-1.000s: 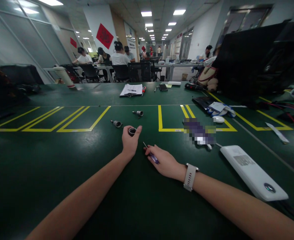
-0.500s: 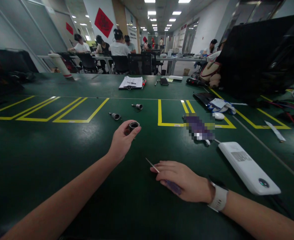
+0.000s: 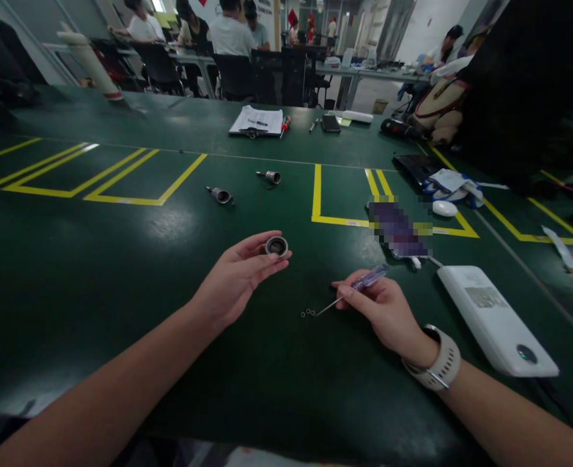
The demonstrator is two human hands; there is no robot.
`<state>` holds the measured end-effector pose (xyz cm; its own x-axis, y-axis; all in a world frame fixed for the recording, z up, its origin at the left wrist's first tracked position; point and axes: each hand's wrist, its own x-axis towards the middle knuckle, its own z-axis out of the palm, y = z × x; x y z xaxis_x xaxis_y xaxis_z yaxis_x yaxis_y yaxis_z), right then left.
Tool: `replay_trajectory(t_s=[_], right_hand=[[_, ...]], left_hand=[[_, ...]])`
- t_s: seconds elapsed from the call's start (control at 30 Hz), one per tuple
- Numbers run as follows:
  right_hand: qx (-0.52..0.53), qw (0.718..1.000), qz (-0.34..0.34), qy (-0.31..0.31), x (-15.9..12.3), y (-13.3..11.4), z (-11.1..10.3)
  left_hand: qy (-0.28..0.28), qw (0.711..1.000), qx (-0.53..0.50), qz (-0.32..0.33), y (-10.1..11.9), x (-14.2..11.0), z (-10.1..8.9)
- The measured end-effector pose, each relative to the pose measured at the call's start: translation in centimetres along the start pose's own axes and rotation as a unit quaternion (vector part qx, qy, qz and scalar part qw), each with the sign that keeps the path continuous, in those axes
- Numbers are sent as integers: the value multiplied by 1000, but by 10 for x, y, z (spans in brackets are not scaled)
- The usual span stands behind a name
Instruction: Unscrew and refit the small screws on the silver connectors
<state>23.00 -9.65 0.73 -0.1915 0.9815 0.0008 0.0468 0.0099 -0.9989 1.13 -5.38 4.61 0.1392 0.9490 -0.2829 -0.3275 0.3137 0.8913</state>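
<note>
My left hand (image 3: 237, 279) is closed around a round metal cup-shaped part (image 3: 276, 246), its open mouth turned up toward me. In my right hand (image 3: 374, 301) is a small screwdriver with a clear purple handle (image 3: 371, 277). Its thin shaft points down and left, the tip at the table beside a few tiny dark ring-like pieces (image 3: 308, 312). Farther off lie two metal parts, each with a stem and a cup-like end: one to the left (image 3: 222, 195), the other near the middle (image 3: 270, 177).
A white power bank (image 3: 495, 318) lies right of my right hand, cabled to a phone (image 3: 398, 228). Behind are gloves (image 3: 454, 186), a white oval case (image 3: 444, 208) and a clipboard with paper (image 3: 256, 121). Yellow tape (image 3: 316, 194) marks the green table. People sit at desks beyond.
My left hand has turned the metal part and moved slightly right. My right hand has raised the screwdriver's handle, so its tip now points down. The tiny pieces have come into view.
</note>
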Motion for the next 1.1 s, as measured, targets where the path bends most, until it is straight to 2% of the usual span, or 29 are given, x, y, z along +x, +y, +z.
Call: replay_trajectory(t_s=[0.13, 0.33, 0.5, 0.57, 0.63, 0.9, 1.1], right_hand=[[-93, 995, -22, 5, -2, -5, -2], [-159, 986, -59, 1, -2, -9, 3], [-270, 948, -162, -34, -13, -18, 6], [-305, 934, -173, -66, -19, -22, 8], [-306, 932, -183, -67, -22, -22, 9], [-231, 937, -264, -7, -20, -19, 9], [-283, 889, -359, -7, -23, -29, 12]], left_hand=[[-4, 1000, -4, -23, 0, -1, -2], [-19, 999, 27, -37, -2, -6, 2], [-3, 997, 78, -22, -5, -7, 4], [-1, 996, 91, -20, -7, -8, 4], [-3, 995, 96, -21, -8, -8, 4], [-8, 995, 101, -19, -12, -11, 6], [-36, 990, 134, -1, -19, -15, 8]])
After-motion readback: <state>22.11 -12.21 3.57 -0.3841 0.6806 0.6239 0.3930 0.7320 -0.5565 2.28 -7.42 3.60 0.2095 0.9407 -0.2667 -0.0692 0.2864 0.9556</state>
